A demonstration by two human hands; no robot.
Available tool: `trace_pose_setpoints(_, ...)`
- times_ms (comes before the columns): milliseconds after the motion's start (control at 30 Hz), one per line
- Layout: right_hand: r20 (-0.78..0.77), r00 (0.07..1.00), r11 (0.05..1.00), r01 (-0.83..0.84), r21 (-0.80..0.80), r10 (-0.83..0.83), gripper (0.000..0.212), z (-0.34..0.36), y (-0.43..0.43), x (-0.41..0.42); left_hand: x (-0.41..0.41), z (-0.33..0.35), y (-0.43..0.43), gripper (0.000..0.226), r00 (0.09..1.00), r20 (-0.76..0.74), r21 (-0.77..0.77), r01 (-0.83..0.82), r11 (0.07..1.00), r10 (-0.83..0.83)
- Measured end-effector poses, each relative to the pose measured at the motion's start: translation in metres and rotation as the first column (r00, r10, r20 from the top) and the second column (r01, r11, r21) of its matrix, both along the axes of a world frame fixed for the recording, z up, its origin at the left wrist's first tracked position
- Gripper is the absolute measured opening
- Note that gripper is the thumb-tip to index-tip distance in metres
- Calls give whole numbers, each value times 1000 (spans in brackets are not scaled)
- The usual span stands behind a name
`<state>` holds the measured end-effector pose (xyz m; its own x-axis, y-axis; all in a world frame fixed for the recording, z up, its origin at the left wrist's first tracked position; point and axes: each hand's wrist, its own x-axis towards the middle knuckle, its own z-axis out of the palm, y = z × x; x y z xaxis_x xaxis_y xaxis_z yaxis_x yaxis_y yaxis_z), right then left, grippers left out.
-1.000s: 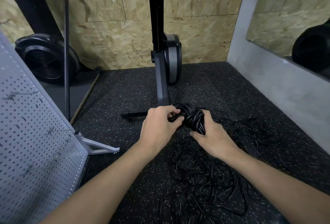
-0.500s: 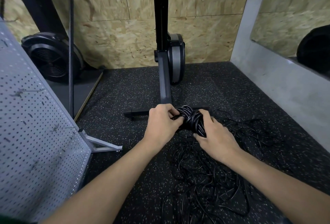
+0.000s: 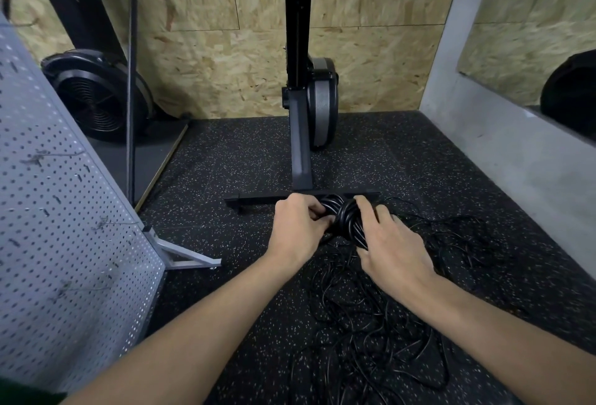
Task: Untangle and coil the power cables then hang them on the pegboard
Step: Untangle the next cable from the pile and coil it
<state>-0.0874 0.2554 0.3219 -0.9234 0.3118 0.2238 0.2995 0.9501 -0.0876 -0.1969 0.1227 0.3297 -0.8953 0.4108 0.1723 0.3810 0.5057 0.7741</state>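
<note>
A tight bundle of coiled black power cable (image 3: 343, 217) sits between my two hands, just above the speckled black floor. My left hand (image 3: 298, 230) grips the bundle's left side with its fingers curled into the loops. My right hand (image 3: 392, 248) clasps the right side, fingers wrapped over the strands. A loose tangle of thin black cable (image 3: 371, 324) trails from the bundle and sprawls over the floor below and to the right of my hands. The white pegboard (image 3: 64, 243) stands tilted at the left, with several small wire hooks on it.
A black exercise machine (image 3: 303, 114) stands straight ahead, its floor crossbar (image 3: 258, 200) just behind my hands. A round black fan housing (image 3: 96, 94) sits at the back left. The pegboard's metal foot (image 3: 183, 256) juts onto the floor. A grey wall (image 3: 516, 153) runs along the right.
Both hands stay on the bundle, which has turned slightly between them. The camera has shifted a little to the left, and the loose tangle lies as before.
</note>
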Motion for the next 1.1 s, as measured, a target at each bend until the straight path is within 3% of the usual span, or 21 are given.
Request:
trace_pose_setpoints(167,-30,999,999,-14,-44,12,89,0,4,2,3,3,-3,9,996,-40,-3,78,997,-78)
trace_pose_setpoints(267,-22,1000,958,7,-287,-14,82,4,13,1,2,4,-5,14,991,-34,15,130,991,-129)
trace_pose_setpoints(333,53,999,857,19,-515,10,79,7,17,-1,2,2,-6,18,988,-27,-18,152,988,-153)
trace_pose_setpoints(433,128,991,747,51,-663,45,84,5,17,-2,4,-2,-5,19,988,-26,-52,152,987,-153)
trace_pose_setpoints(633,0,997,715,-53,-697,74,81,0,22,-6,-1,1,-1,17,997,-27,-13,73,997,-73)
trace_pose_setpoints(900,9,996,701,-57,-711,90,94,-1,25,-9,-9,11,-10,10,997,17,-75,72,995,-71)
trace_pose_setpoints(1100,-7,993,608,-79,-790,119,88,5,27,-8,-13,25,-6,2,996,-25,-142,86,986,-90)
